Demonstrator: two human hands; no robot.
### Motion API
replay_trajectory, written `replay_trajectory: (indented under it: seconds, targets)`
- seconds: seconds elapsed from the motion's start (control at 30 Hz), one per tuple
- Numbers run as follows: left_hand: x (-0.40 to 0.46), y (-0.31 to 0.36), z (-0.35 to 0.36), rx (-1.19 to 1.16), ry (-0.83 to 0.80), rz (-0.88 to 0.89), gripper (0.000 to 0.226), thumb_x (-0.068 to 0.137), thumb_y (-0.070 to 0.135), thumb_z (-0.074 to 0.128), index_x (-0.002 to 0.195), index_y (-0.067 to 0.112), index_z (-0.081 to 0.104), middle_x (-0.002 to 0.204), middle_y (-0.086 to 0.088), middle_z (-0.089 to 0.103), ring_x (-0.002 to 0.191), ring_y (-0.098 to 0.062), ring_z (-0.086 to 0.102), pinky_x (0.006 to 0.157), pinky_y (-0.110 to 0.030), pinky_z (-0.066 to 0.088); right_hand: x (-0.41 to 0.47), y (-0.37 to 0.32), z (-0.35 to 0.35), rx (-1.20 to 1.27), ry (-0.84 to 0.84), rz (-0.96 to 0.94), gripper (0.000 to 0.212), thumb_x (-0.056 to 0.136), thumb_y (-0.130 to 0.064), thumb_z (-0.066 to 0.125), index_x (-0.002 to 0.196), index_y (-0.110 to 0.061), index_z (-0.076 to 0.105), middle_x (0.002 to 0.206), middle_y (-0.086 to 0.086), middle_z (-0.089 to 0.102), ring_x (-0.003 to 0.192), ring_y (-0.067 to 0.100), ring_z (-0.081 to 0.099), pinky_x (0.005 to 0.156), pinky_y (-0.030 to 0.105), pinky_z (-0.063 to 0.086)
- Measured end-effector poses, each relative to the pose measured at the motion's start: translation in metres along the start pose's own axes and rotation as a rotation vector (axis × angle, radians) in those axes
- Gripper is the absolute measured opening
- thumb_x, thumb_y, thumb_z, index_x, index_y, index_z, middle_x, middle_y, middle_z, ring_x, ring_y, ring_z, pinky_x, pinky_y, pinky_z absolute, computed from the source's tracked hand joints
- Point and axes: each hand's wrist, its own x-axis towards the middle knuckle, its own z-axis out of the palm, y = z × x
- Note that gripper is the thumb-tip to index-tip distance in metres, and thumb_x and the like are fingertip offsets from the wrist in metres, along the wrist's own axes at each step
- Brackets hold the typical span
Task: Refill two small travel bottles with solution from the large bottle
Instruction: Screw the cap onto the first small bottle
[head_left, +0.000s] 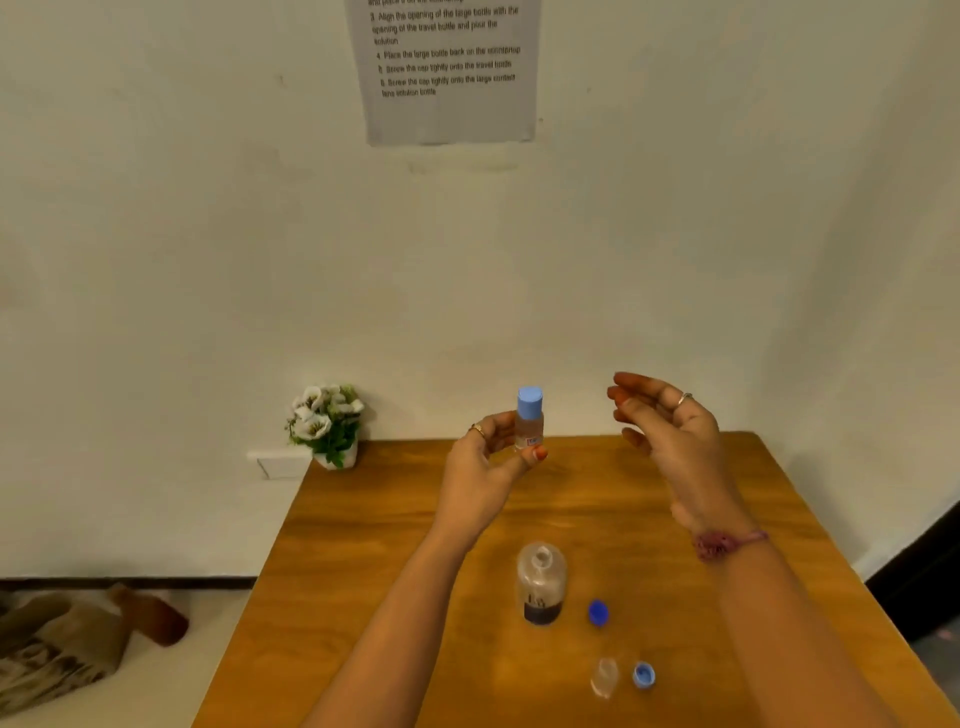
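Left hand (485, 457) holds the capped travel bottle (529, 418) upright above the far half of the tabletop (363, 545), fingers and thumb pinching its lower body; light-blue cap is on, pale liquid shows inside. Judged: this one is filled and closed, held up at the 12 o'clock side for a check or on its way to being set down.

Right hand (670, 421) hovers at 3 o'clock of that bottle, apart from it, fingers loosely spread and slightly curved, holding nothing.

Large bottle (541, 582) stands upright and uncapped near tabletop centre, kept open presumably for the next pour; its dark-blue cap (598, 612) lies just beside it at 3 o'clock.

Second travel bottle (604, 676) stands open at 5 o'clock of the large bottle, looks clear and empty; its light-blue cap (644, 675) lies just beside it at 3 o'clock.

Judged progress: about half; second fill not yet done.
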Motion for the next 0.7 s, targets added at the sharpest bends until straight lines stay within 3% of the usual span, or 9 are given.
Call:
replay_trajectory:
  seconds: [0.07,0.2,0.27,0.43,0.7]
  targets:
    - [-0.009,-0.017,0.001,0.015,-0.012,-0.034,0.044,0.076,0.018,0.077,0.116,0.023,0.058,0.110,0.009,0.066,0.106,-0.003,0.059,0.091,-0.023,0.049,-0.010,0.024,-0.008,0.010,0.030,0.066,0.020,0.089,-0.011,0.060,0.098,-0.027,0.067,0.102,-0.004,0.071,0.093,0.006,0.065,0.071,0.018,0.051]
    - [-0.027,-0.050,0.009,0.035,-0.018,-0.111,0.043,0.074,0.017,0.078,0.113,0.024,0.060,0.113,0.005,0.065,0.105,-0.003,0.060,0.087,-0.023,0.052,-0.027,0.063,-0.021,-0.040,0.052,0.167,0.020,0.089,-0.010,0.059,0.097,-0.028,0.065,0.102,-0.003,0.069,0.094,0.010,0.063,0.071,0.021,0.048]
    - [-0.036,-0.064,0.014,0.079,-0.010,-0.128,0.044,0.074,0.018,0.079,0.114,0.020,0.061,0.113,0.004,0.065,0.103,-0.002,0.059,0.082,-0.016,0.051,-0.033,0.073,-0.026,-0.058,0.065,0.196,0.020,0.089,-0.010,0.059,0.097,-0.028,0.064,0.101,-0.003,0.069,0.094,0.010,0.063,0.071,0.020,0.049]
    - [-0.054,-0.090,0.025,0.096,-0.003,-0.176,0.045,0.074,0.011,0.078,0.116,0.010,0.062,0.113,0.000,0.066,0.104,-0.008,0.061,0.081,-0.013,0.050,-0.046,0.092,-0.038,-0.084,0.059,0.222,0.021,0.089,-0.008,0.059,0.094,-0.027,0.065,0.099,-0.003,0.068,0.091,0.008,0.063,0.068,0.015,0.051]
    - [-0.085,-0.130,0.037,0.190,-0.014,-0.205,0.039,0.072,0.012,0.080,0.108,0.010,0.066,0.106,0.002,0.063,0.094,-0.004,0.059,0.078,-0.008,0.046,-0.058,0.124,-0.060,-0.143,0.050,0.274,0.020,0.089,-0.008,0.060,0.095,-0.026,0.066,0.097,-0.003,0.069,0.089,0.006,0.063,0.066,0.012,0.049]
